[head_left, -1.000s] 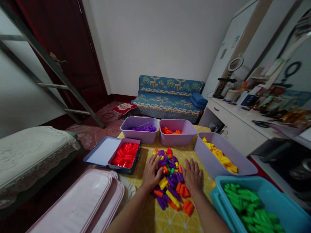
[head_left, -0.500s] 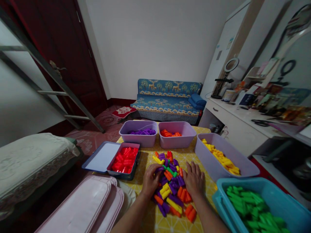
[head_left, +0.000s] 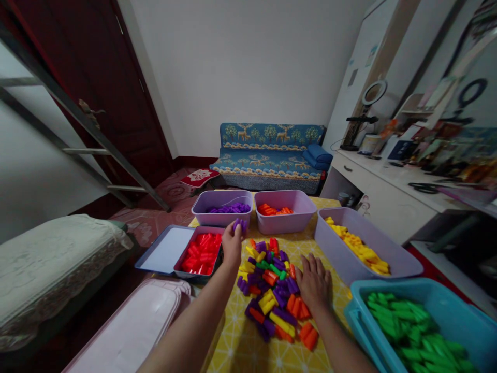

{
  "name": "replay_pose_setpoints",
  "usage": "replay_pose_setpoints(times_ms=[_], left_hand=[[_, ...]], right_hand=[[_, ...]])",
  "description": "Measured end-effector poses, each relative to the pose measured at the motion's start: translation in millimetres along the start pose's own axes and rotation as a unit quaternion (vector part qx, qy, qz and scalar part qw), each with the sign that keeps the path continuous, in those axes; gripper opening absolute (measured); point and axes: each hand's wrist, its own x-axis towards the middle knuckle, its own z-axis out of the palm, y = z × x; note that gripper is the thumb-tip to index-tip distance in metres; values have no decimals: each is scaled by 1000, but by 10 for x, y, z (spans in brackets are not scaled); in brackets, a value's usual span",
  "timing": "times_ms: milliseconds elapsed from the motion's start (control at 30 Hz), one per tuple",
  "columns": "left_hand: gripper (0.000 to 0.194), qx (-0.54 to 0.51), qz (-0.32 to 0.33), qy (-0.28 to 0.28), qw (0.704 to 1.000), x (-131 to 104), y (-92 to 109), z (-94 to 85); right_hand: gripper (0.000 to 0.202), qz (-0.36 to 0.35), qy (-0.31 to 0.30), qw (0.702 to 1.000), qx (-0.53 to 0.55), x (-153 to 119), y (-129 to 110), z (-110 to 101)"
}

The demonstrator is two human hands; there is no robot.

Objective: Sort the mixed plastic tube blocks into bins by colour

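Note:
My left hand (head_left: 232, 242) is raised in front of the lilac bin of purple pieces (head_left: 204, 217), its fingers closed on a purple plastic piece (head_left: 239, 226). My right hand (head_left: 315, 282) lies with fingers outstretched at the right side of a mixed pile of plastic pieces (head_left: 267, 264), its fingertips close to orange and purple ones. Purple, orange, yellow and green pieces make up this pile. Left of my left hand, an open case (head_left: 177, 261) holds red pieces (head_left: 204, 251).
A second lilac bin (head_left: 285, 223) holds orange pieces; a longer lilac bin (head_left: 324, 238) has yellow ones. Green pieces (head_left: 415, 331) fill part of a turquoise bin (head_left: 363, 316). Pale pink lids (head_left: 128, 326) lie at front left. Beyond the yellow tablecloth (head_left: 229, 336) stands a sofa (head_left: 267, 160).
My left hand has lifted from the pile and moved forward and left toward the purple-piece bin, carrying a purple piece. My right hand stays beside the pile.

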Motion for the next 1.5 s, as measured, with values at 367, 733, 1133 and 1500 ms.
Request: replay_pose_setpoints(times_ms=[367, 733, 1133, 1500], left_hand=[[56, -10, -147, -13, 989, 600, 473, 291], [36, 317, 120, -106, 935, -799, -299, -595], [62, 454, 98, -94, 881, -951, -563, -667], [45, 419, 136, -81, 894, -846, -684, -570]], right_hand=[[50, -5, -5, 998, -58, 6, -14, -52], [49, 4, -11, 999, -39, 10, -21, -52], [48, 6, -11, 999, -37, 9, -23, -72], [49, 13, -18, 999, -30, 12, -29, -67]])
